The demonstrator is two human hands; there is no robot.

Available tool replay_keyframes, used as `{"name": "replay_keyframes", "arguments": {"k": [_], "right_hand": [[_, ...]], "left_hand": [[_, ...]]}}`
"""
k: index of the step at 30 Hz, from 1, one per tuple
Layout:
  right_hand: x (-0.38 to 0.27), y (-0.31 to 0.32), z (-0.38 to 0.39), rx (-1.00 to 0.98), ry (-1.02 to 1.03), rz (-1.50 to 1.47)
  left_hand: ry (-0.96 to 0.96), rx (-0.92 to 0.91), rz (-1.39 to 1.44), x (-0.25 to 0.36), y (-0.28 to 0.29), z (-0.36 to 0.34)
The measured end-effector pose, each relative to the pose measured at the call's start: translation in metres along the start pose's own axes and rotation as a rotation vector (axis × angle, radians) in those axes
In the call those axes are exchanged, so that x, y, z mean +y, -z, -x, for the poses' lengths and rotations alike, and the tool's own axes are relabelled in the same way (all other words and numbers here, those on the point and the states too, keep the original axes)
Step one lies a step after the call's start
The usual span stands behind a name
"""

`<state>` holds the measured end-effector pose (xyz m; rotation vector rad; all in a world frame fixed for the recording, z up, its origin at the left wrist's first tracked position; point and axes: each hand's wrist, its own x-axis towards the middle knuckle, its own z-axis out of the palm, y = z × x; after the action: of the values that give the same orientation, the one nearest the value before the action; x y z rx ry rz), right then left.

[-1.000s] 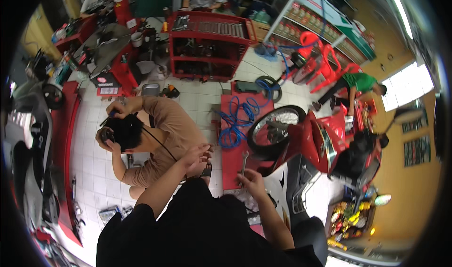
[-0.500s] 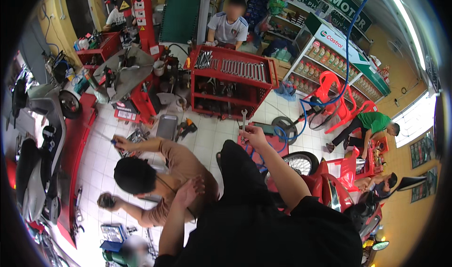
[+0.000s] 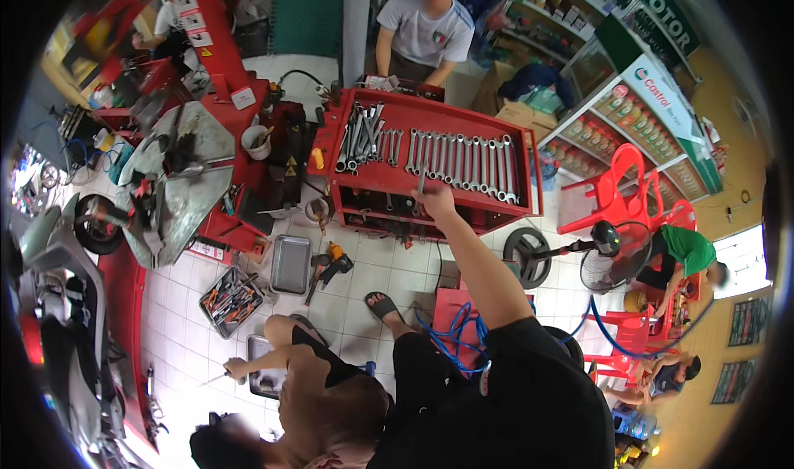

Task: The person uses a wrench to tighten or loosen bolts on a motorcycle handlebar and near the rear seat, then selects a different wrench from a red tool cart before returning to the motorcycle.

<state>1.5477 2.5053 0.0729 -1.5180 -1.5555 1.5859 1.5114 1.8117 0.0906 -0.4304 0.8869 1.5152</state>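
Observation:
My right hand (image 3: pixel 434 200) grips a steel open-end wrench (image 3: pixel 422 179) over the front of the red tool cart (image 3: pixel 447 117). On its top tray lie several combination wrenches (image 3: pixel 475 167) in a graduated row, plus a looser bunch (image 3: pixel 360 138) at the left end. My arm stretches up to the cart from the lower right. My left hand is out of view. A co-worker (image 3: pixel 322 407) in brown crouches just below left, holding a thin tool.
Another person (image 3: pixel 426 39) stands behind the cart. Metal trays (image 3: pixel 291 266), a drill (image 3: pixel 339 262), blue hose (image 3: pixel 463 328) and a wheel (image 3: pixel 527 258) lie on the floor. A tyre machine (image 3: pixel 190 188) stands left; red chairs (image 3: pixel 620 179) and a fan (image 3: pixel 616 254) are right.
My right hand with the wrench has moved forward to the cart, which now sits nearer mid-view. My left hand has left the view. The crouching co-worker now appears lower.

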Motion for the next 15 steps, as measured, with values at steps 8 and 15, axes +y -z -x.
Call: {"name": "replay_keyframes", "arguments": {"k": [8, 15], "right_hand": [[0.006, -0.041, -0.188, 0.172, 0.036, 0.616], [0.010, -0.038, -0.211, 0.345, 0.171, 0.642]], "left_hand": [[0.080, 0.021, -0.152, 0.093, -0.157, -0.106], [0.112, -0.003, -0.195, 0.118, -0.216, -0.136]]}}
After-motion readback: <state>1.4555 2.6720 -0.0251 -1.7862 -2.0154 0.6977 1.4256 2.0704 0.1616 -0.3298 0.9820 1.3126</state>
